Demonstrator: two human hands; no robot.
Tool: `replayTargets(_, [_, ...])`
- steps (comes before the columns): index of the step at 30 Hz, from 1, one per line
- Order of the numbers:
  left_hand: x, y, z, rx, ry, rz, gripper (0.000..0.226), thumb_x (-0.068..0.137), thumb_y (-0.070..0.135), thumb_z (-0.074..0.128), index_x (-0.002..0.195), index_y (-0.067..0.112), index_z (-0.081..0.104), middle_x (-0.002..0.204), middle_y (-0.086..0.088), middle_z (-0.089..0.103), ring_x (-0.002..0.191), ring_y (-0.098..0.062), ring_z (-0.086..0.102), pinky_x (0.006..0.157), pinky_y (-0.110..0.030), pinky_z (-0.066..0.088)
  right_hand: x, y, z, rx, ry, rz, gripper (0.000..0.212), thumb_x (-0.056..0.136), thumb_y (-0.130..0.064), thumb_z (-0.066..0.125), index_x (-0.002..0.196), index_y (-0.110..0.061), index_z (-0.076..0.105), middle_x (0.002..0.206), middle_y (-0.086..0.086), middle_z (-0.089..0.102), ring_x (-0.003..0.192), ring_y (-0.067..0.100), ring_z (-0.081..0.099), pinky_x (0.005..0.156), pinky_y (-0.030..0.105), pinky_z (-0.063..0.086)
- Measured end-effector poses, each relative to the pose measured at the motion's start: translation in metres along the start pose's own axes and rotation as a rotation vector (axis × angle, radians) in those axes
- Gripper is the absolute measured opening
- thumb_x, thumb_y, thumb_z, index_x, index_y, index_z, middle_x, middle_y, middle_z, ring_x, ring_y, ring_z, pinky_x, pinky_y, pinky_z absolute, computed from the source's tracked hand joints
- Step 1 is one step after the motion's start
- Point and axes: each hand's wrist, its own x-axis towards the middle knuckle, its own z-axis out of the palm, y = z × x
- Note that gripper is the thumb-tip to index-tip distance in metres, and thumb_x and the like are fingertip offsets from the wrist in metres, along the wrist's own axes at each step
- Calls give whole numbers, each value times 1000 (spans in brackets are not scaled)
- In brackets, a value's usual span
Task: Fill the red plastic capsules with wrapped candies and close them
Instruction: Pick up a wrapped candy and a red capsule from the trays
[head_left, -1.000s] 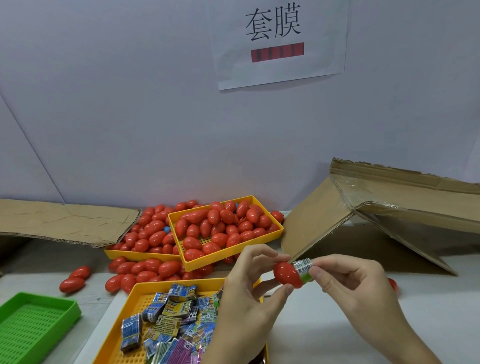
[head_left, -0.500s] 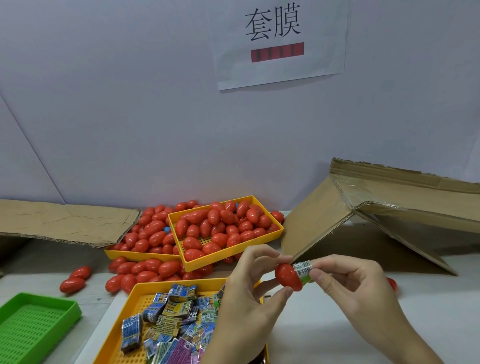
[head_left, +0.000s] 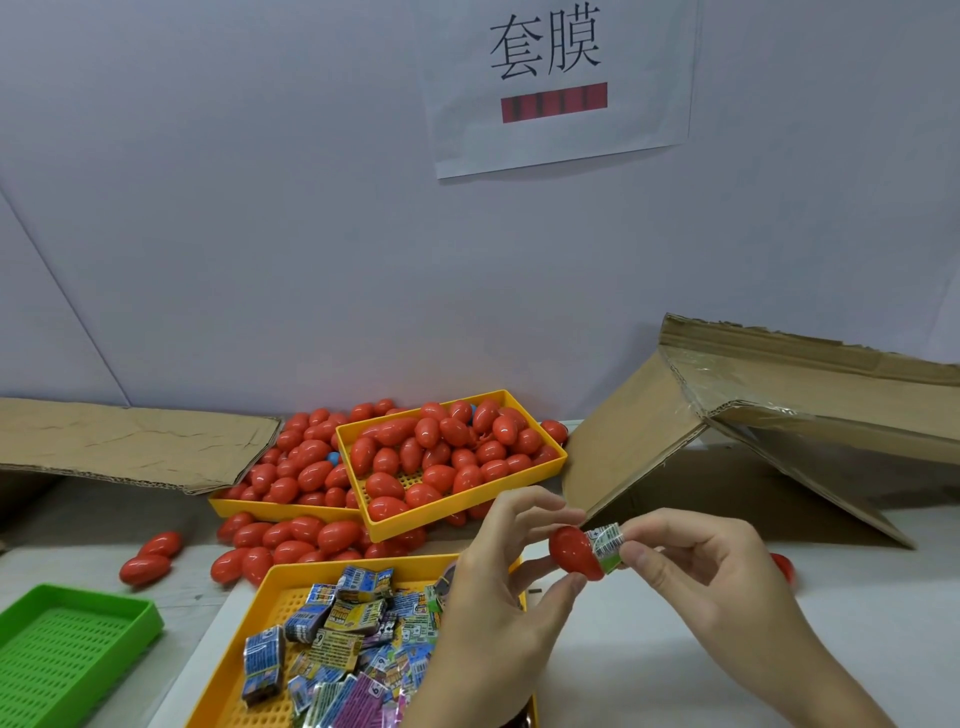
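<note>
A pale wall (head_left: 260, 234) carries a paper sign (head_left: 561, 83); below it a white table (head_left: 675, 649) holds flattened cardboard (head_left: 727, 415) behind and right of the fingers, and more cardboard far to their left. Beyond the fingers sit two yellow trays (head_left: 447, 514) heaped with closed red capsules (head_left: 436, 457), with others spilled around them, which suggests many are done, though whether those are filled cannot be told. Just left of and below the fingers, a yellow tray of wrapped candies (head_left: 343, 639) is still well stocked, so much work seems left. An empty-looking green tray (head_left: 67, 649) lies far left.

The left hand (head_left: 498, 613) pinches a red capsule half (head_left: 574, 552) between thumb and fingertips. The right hand (head_left: 717, 582) pinches a wrapped candy (head_left: 605, 540), its end at the capsule's mouth, partly in. No second half is plainly visible. Bare table lies right of and below the hands, giving free room; the candy tray's rim crowds the left wrist.
</note>
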Motion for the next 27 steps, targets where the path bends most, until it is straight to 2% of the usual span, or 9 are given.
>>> replayTargets(4, [-1,1,1,56,-19,19,60,85,0,71,114,49,54,113,17,66,117,-11,59,90,-26,56,0,0,-1,-6,-10,-1,18,71,-34,64,84,-29,75,85,-13,74,89,6,66,67,22,57])
replayTargets(13, [-1,-2,3,65,18,18,52,83,2,74,111,44,60,109,19,65,113,-7,60,85,-24,58,-1,-1,0,8,8,-31,16,70,-37,65,83,-38,74,84,-16,74,89,5,67,67,20,58])
replayTargets(16, [-1,-3,5,45,38,22,47,83,4,74,109,42,62,108,16,66,112,-11,61,83,-27,58,-1,-2,1,14,9,-52,17,69,-39,64,83,-38,74,83,-16,74,88,5,68,66,18,56])
replayTargets(21, [-1,-3,7,-13,78,26,40,81,9,73,109,37,63,107,11,67,109,-16,64,80,-30,59,-2,-3,1,57,13,-67,18,71,-30,66,86,-33,74,82,-14,75,85,5,70,63,13,53])
replayTargets(27, [0,-4,10,-48,145,2,42,81,5,77,103,38,65,105,12,67,107,-15,64,75,-26,59,-2,-5,9,103,60,-79,20,72,-23,66,88,-32,73,80,-14,75,76,8,71,59,14,54])
